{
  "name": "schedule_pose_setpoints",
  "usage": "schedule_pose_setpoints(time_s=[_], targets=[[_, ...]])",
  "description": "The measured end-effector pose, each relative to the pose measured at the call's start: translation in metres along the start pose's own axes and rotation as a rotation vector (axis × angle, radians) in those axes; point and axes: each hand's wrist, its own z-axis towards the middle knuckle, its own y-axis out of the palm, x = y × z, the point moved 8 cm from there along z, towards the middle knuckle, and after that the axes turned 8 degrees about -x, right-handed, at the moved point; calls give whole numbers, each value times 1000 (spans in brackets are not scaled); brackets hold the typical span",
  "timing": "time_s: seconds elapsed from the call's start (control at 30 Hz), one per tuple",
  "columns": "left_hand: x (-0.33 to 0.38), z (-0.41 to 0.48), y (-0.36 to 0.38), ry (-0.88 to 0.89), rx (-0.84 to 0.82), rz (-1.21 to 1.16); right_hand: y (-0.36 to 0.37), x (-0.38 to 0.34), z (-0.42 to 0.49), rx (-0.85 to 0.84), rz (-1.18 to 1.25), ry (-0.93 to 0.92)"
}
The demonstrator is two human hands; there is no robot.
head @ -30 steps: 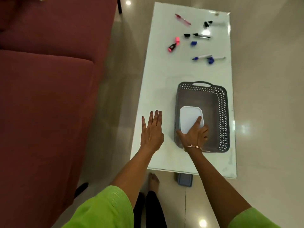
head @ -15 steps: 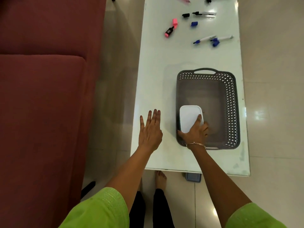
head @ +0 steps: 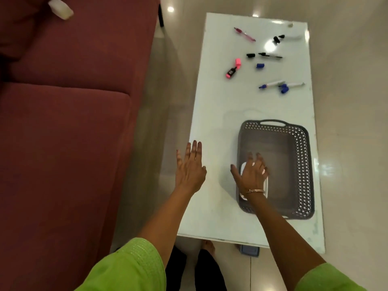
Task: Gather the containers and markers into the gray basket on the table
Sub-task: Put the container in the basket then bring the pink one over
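Hands: right hand [head: 251,174] spread over light, rigid container [head: 266,183] in basket [head: 302,164]; left hand [head: 190,168] flat, empty. Grip container's edges.

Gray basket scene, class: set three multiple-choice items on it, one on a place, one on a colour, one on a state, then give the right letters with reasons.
1. Where does the white container lie?
A. on the sofa
B. inside the gray basket, at its near left corner
C. among the markers

2. What colour is the highlighter at the far left of the scattered pens?
A. pink
B. green
C. yellow

3. How is the left hand?
A. closed round a marker
B. open, fingers spread, holding nothing
C. gripping the basket handle

Answers:
1 B, the container's white edge shows inside the basket wall under the right hand.
2 A, its body and its cap beside it are pink.
3 B, the flat palm faces down at the glass table's left edge, empty.
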Motion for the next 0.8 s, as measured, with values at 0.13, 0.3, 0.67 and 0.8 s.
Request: schedule_pose_setpoints(time_s=[0.13, 0.3, 0.67, 0.8], targets=[[-60, 29, -55, -33, 78, -16, 8, -122, 39, -13, -13, -220], [-169, 67, -127, -113, 136, -25, 22, -285, 79, -10, -90, -441], [-384, 147, -269, -265, 232, 9, 44, -576, 162, -38, -140, -626], [-440, 186, -309, -333, 270, -36, 49, -663, 203, -43, -154, -709]])
